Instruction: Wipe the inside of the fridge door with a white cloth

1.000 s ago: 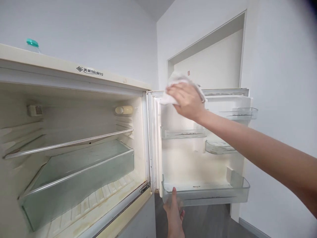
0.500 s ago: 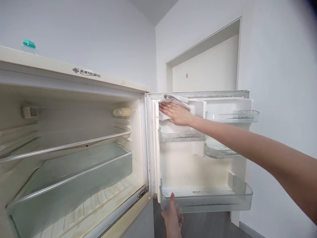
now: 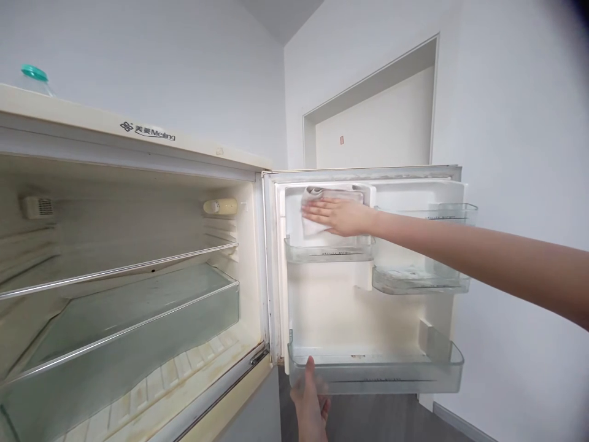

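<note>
An old cream fridge stands open with its door (image 3: 432,173) swung out to the right. My right hand (image 3: 338,216) presses a white cloth (image 3: 317,197) flat against the door's inner wall, in the top left compartment just above a small clear shelf (image 3: 329,253). Its fingers lie stretched over the cloth. My left hand (image 3: 310,402) reaches up from below and holds the front left corner of the door's bottom clear bin (image 3: 396,374), thumb up against its face.
The fridge body (image 3: 147,132) fills the left, with a wire-edged glass shelf (image 3: 119,268) and a glass-fronted drawer (image 3: 138,331) below. A green-capped bottle (image 3: 33,78) stands on top. More clear door bins (image 3: 418,279) sit at right. White walls and a recessed doorway (image 3: 372,116) lie behind.
My right hand has come down with the cloth from the door's top edge into the upper left compartment. My left hand stays at the bottom bin.
</note>
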Motion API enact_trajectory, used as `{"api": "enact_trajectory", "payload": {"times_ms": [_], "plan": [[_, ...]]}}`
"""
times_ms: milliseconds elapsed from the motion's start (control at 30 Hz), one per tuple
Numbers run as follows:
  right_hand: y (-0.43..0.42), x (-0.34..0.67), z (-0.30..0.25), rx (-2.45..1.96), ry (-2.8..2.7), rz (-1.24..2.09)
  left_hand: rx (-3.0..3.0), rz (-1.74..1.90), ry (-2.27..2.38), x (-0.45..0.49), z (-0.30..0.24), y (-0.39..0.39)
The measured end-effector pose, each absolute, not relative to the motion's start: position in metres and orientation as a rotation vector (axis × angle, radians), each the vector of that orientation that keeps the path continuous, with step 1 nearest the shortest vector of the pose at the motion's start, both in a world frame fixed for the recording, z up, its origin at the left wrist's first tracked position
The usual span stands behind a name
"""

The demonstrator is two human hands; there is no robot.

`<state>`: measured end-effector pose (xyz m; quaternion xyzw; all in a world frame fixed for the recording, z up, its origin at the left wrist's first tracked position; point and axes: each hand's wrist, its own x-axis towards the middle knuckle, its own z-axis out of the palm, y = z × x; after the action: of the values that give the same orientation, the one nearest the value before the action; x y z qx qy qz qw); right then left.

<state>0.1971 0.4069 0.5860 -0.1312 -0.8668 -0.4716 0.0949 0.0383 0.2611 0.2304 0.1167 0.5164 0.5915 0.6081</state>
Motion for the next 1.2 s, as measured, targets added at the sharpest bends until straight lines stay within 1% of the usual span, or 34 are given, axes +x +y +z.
{"api": "enact_trajectory", "payload": {"times_ms": [133,267,367,500,567,700,767,833,933,1067,1200], "plan": [[0.395,0.214,0.596,-0.673,-2.422,-1.406,0.268,1.35,1.174,0.037,0.23,0.262],[0.369,0.217,0.587,-0.989,-2.332,-1.361,0.274,1.334,1.155,0.037,0.232,0.259],[0.342,0.209,0.582,-1.2,-2.361,-1.309,0.277,1.344,1.15,0.037,0.233,0.256],[0.314,0.19,0.59,-1.661,-2.464,-1.25,0.286,1.355,1.129,0.037,0.231,0.256],[0.31,0.186,0.595,-1.664,-2.424,-1.237,0.256,1.337,1.161,0.037,0.23,0.259],[0.32,0.188,0.587,-1.31,-2.313,-1.357,0.238,1.349,1.16,0.037,0.23,0.26],[0.324,0.188,0.577,-1.342,-2.294,-1.339,0.261,1.384,1.133,0.037,0.233,0.257],[0.323,0.184,0.57,-1.536,-2.278,-1.202,0.269,1.399,1.133,0.038,0.237,0.252],[0.316,0.176,0.57,-1.746,-2.338,-0.783,0.278,1.399,1.131,0.039,0.242,0.248],[0.312,0.171,0.576,-1.723,-2.344,-0.307,0.271,1.375,1.174,0.039,0.244,0.247],[0.313,0.159,0.573,-1.629,-2.272,0.016,0.281,1.359,1.184,0.039,0.244,0.249]]}}
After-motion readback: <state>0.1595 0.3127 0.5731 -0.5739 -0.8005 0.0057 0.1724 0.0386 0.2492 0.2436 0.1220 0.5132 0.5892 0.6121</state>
